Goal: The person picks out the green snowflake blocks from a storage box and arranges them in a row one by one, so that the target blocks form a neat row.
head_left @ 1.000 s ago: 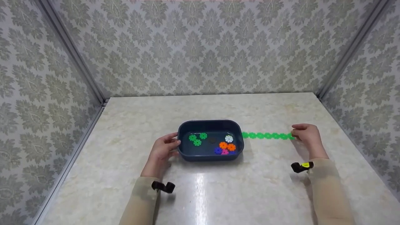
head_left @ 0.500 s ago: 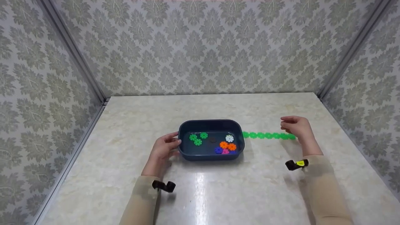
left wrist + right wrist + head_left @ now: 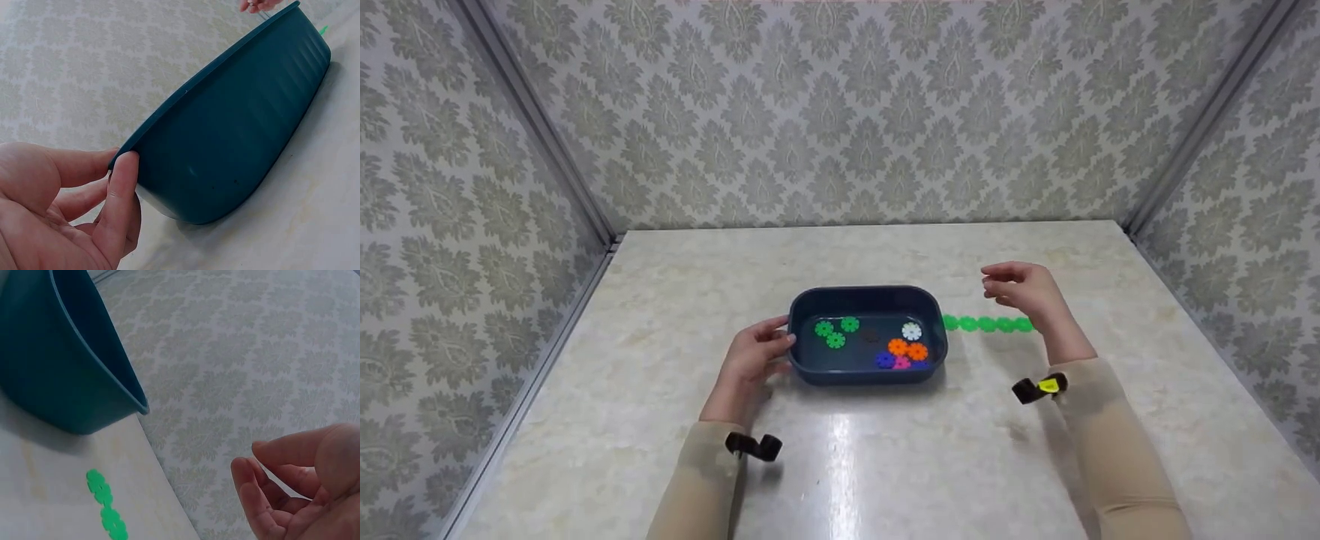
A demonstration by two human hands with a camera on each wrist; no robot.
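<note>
A dark blue plastic tub stands mid-table. My left hand grips its left end, thumb and fingers at the rim in the left wrist view. Inside lie several green snowflake discs on the left, with a white disc, orange discs, a blue disc and a pink disc on the right. From the tub's right side a row of green discs runs along the table. Raised above that row, my right hand has loosely bent fingers and holds nothing; its forearm hides the row's right end.
A dark brown disc lies on the tub floor between the two groups. The pale marbled table extends around the tub. Patterned wall panels enclose its back and sides.
My right hand has let go of the row's right end, risen and moved left toward the tub. The left hand stays at the tub, and the row of green discs stays in place.
</note>
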